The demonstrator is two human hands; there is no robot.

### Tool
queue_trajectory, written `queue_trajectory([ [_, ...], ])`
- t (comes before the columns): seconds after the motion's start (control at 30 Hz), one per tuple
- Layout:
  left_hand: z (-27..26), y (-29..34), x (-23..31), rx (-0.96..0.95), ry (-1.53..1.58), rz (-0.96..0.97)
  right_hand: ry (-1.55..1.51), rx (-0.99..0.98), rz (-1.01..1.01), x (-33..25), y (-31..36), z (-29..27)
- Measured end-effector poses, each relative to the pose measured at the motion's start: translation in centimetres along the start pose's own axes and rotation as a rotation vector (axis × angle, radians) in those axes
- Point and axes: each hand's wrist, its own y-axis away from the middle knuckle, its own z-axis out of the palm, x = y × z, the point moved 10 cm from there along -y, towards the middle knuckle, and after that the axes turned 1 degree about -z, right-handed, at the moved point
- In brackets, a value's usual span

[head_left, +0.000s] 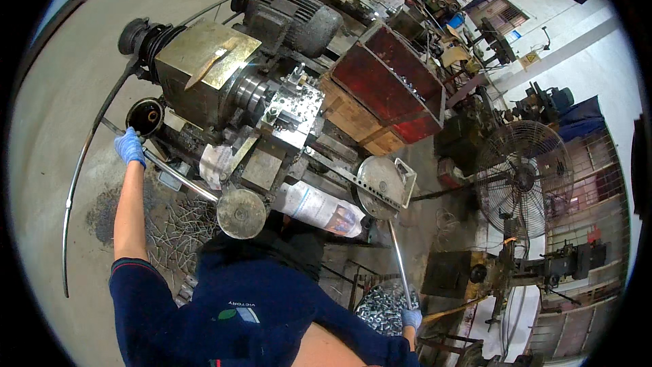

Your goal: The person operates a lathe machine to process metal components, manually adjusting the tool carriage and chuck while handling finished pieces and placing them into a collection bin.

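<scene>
The machine (255,95) stands left of the fan (524,178).

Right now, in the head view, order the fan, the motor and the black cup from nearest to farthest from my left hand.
1. Black cup: just beyond your left hand, slightly to its right.
2. Motor: farther ahead and to the right, at the upper middle of the view.
3. Fan: well off on the right side.

Left head fisheye looks down and forward over near edge of machine (292,115). Close in, catches wall (598,61) too.
</scene>
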Motion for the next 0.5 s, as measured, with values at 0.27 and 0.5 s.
queue_trajectory([
  [0.27, 0.1, -0.5, -0.2, -0.026, 0.026, -0.005, -0.039, -0.032, 0.029, -0.2, 0.9, -0.2],
  [0.5, 0.0, -0.3, 0.5, -0.011, -0.042, 0.021, 0.004, 0.007, 0.048, -0.1, 1.5, -0.3],
])
